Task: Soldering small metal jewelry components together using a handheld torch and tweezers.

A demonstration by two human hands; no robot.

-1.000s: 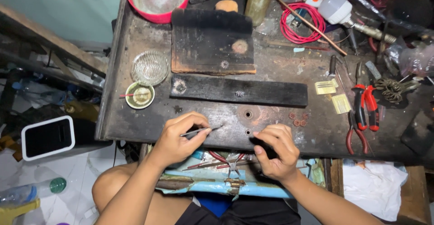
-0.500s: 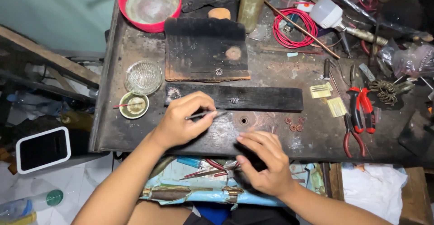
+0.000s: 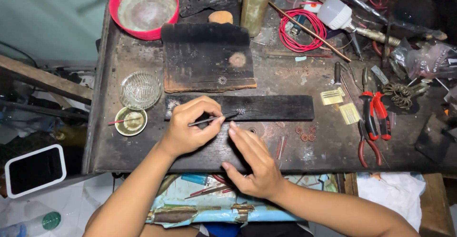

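Note:
My left hand (image 3: 190,125) pinches thin dark tweezers (image 3: 213,119), their tip reaching a small round filigree piece (image 3: 241,111) on the long black strip (image 3: 281,107). My right hand (image 3: 251,158) lies flat on the dark workbench (image 3: 328,153), fingers together, index tip near the tweezers and the strip's lower edge; it holds nothing. A second small filigree piece (image 3: 222,80) rests on the charred block (image 3: 200,58) farther back.
A red bowl (image 3: 143,8), ribbed glass dish (image 3: 139,90) and small green cup (image 3: 130,121) stand at left. Red-handled pliers (image 3: 373,120), red wire coil (image 3: 302,30), a bottle (image 3: 256,1), a bulb (image 3: 336,13) and small copper rings (image 3: 305,133) crowd the right. An open drawer (image 3: 209,203) sits below.
Both hands moved away from the bench's front edge toward the black strip. The left hand brought the tweezers to the filigree piece; the right hand came up off the edge and flattened beside it.

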